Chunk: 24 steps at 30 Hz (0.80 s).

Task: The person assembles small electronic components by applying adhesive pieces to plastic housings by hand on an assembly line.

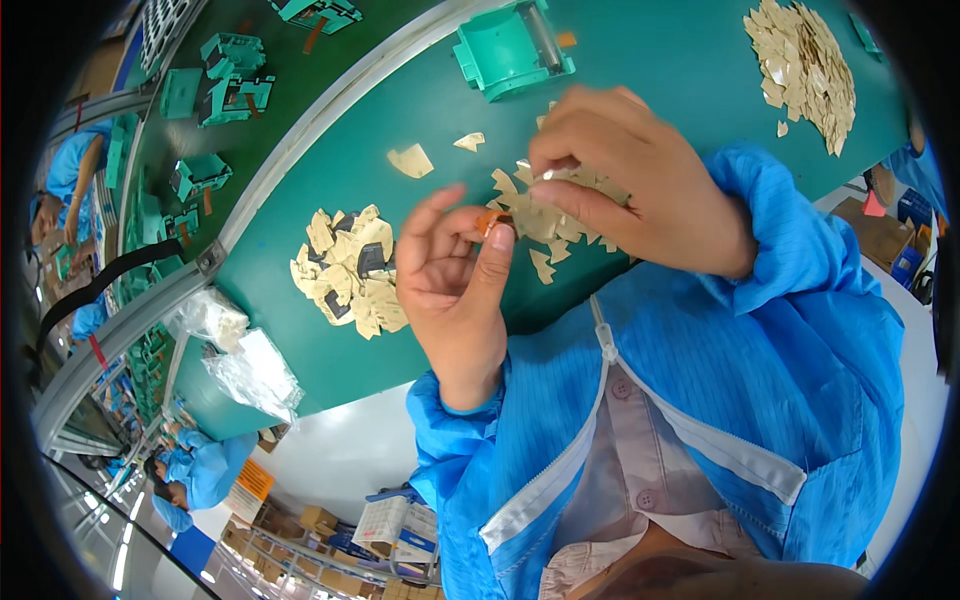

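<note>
A person in a blue work coat (700, 330) sat or stood at a green table (370, 185), both bare hands near the middle of the frame. The left hand (448, 285), just left of centre, was turned palm up; its thumb and forefinger were pinched closed on a small orange piece (488, 222) with a dark edge, while the other fingers curled loosely. The orange piece was at the centre of the frame, held above the table. The right hand (645, 170), right of centre, had its thumb and forefinger drawn close together; a tiny shiny spot showed at the tips, but whether they gripped anything could not be made out.

Cream-coloured flakes (545, 225) lay scattered below the right hand. Left of the left hand was a heap of cream and dark pieces (350, 270), and a larger cream heap (800, 70) was at the upper right. A teal plastic case (505, 52) stood at the top centre. Clear plastic bags (255, 370) lay at the lower left of the table. Beyond a metal rail (330, 90), more teal cases (232, 55) filled the upper left.
</note>
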Each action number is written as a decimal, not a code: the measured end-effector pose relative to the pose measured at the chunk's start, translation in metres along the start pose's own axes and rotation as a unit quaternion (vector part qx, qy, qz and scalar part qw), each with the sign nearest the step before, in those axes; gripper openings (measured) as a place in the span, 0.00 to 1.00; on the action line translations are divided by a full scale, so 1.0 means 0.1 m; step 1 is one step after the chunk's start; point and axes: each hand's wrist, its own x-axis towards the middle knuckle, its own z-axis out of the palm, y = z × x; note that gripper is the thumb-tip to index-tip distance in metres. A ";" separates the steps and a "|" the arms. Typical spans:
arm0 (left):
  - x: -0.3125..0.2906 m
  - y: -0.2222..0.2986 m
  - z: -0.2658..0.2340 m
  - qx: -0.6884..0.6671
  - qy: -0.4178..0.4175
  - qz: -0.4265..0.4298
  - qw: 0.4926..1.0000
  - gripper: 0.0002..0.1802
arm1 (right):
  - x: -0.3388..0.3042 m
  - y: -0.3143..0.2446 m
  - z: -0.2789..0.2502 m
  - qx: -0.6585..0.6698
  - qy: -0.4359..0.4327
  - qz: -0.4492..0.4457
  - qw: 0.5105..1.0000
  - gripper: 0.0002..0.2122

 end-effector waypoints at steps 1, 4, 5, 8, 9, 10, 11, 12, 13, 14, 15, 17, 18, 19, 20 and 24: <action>0.00 -0.02 0.04 0.001 -0.001 0.000 1.000 0.23 | -0.02 -0.04 0.02 0.075 0.022 0.049 0.996 0.06; -0.02 -0.05 0.18 0.057 0.064 0.101 0.991 0.25 | -0.04 -0.11 0.15 0.195 0.065 0.110 0.973 0.05; -0.01 -0.07 0.22 0.057 0.061 0.100 0.992 0.25 | -0.05 -0.10 0.18 0.233 0.087 0.125 0.960 0.05; 0.02 -0.11 0.28 0.121 0.101 0.153 0.976 0.25 | -0.05 -0.08 0.21 0.271 0.074 0.172 0.944 0.05; 0.02 -0.12 0.29 0.145 0.100 0.173 0.969 0.25 | -0.05 -0.07 0.23 0.293 0.074 0.188 0.935 0.05; 0.03 -0.13 0.30 0.168 0.099 0.194 0.962 0.25 | -0.05 -0.06 0.24 0.293 0.076 0.188 0.934 0.05; 0.03 -0.14 0.32 0.169 0.098 0.193 0.962 0.25 | -0.05 -0.06 0.25 0.297 0.080 0.193 0.932 0.05; 0.03 -0.15 0.34 0.186 0.109 0.205 0.955 0.25 | -0.05 -0.05 0.25 0.301 0.084 0.198 0.929 0.05; 0.02 -0.16 0.36 0.204 0.121 0.217 0.947 0.24 | -0.05 -0.05 0.25 0.302 0.085 0.198 0.929 0.05; 0.02 -0.16 0.38 0.205 0.119 0.217 0.947 0.24 | -0.05 -0.04 0.24 0.285 0.083 0.190 0.936 0.05; 0.02 -0.17 0.40 0.227 0.132 0.225 0.938 0.26 | -0.05 -0.04 0.24 0.268 0.081 0.181 0.943 0.06; 0.03 -0.18 0.41 0.249 0.141 0.232 0.930 0.27 | -0.05 -0.04 0.25 0.277 0.096 0.187 0.937 0.05; 0.04 -0.21 0.39 0.276 0.132 0.239 0.921 0.28 | -0.06 -0.03 0.25 0.286 0.108 0.193 0.932 0.05; 0.05 -0.22 0.38 0.302 0.123 0.247 0.913 0.29 | -0.07 -0.02 0.25 0.285 0.111 0.194 0.932 0.05; 0.05 -0.21 0.40 0.302 0.122 0.246 0.913 0.29 | -0.07 -0.01 0.24 0.286 0.109 0.196 0.932 0.05; 0.02 -0.19 0.46 0.256 0.124 0.187 0.940 0.29 | -0.07 0.03 0.23 0.258 0.091 0.201 0.941 0.04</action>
